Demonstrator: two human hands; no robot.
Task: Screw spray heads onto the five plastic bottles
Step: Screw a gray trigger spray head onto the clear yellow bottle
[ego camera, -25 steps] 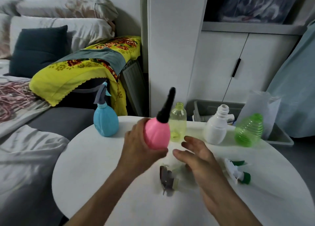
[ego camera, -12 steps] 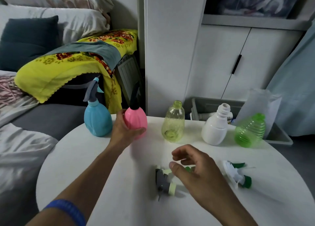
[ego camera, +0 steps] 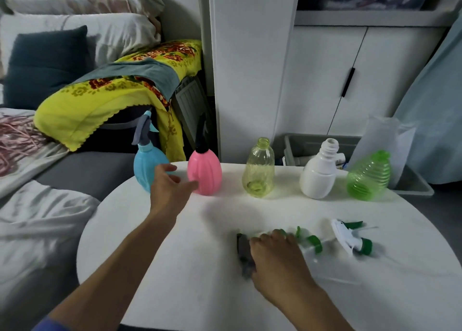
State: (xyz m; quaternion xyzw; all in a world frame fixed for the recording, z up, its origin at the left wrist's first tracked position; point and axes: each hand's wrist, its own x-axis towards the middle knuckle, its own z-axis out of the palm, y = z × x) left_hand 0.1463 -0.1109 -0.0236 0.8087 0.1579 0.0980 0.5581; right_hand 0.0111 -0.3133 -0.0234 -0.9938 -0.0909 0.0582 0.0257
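Note:
Five bottles stand in a row at the far side of the round white table [ego camera: 175,268]. The blue bottle [ego camera: 147,168] and the pink bottle [ego camera: 206,172] carry spray heads. The yellow bottle [ego camera: 258,170], the white bottle [ego camera: 320,175] and the green bottle [ego camera: 368,177] have bare necks. My left hand [ego camera: 170,188] hovers open between the blue and pink bottles, holding nothing. My right hand [ego camera: 275,258] lies over a dark grey spray head [ego camera: 243,252], fingers curled on it. A green-collared spray head [ego camera: 310,240] and a white one [ego camera: 350,237] lie to its right.
A sofa with grey cushions, white bedding and a yellow blanket [ego camera: 105,98] sits left of the table. A white cabinet [ego camera: 325,80] stands behind it. A grey bin [ego camera: 295,145] and a clear plastic bag [ego camera: 382,140] stand on the floor behind the bottles.
My left hand set the pink bottle down beside the blue one and let go of it. My right hand dropped onto the dark grey spray head.

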